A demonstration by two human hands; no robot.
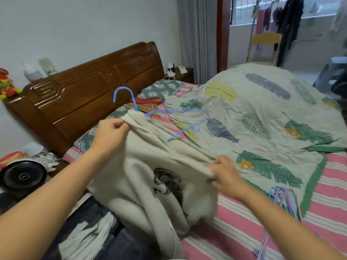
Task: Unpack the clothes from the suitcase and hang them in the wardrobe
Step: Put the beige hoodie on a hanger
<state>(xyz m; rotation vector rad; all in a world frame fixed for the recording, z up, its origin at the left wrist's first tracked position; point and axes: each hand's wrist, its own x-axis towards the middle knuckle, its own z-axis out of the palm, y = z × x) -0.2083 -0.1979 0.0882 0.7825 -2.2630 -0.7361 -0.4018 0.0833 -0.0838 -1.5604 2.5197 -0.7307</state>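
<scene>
Here we logged the scene from the near edge outward. Closest to us, dark and pale clothes [97, 235] lay heaped at the bottom of the view, beside the bed; whether they sat in a suitcase we could not tell. Just above them hung the cream sweatshirt [150, 184], dark print on its front, lower part draped over the bed edge onto the pink striped sheet [234, 231]. Our right hand [225, 175] pinched a fold of the sweatshirt's upper edge, fingers curled round the cloth. Our left hand [110, 134] gripped the fabric at the neck, thumb and fingers closed on it. A blue hanger [129, 98] stood at that neck: hook upright above the left hand, its arm and lower bar reaching right, blurred, outside the garment. How far the other arm sat inside the cloth we could not tell.

To the right, near the right forearm, a bundle of pastel hangers [283, 197] lay on the sheet at the edge of the leaf-print quilt [262, 113], which covered the far half of the bed. Left of the bed, low down, a round black fan [22, 175]. Farther back: floral pillows [159, 89], the carved wooden headboard [90, 91], a bedside table [185, 74]. Farthest, past the grey curtain [197, 34], a yellow chair [264, 47] and dark garments on a rack [289, 21].
</scene>
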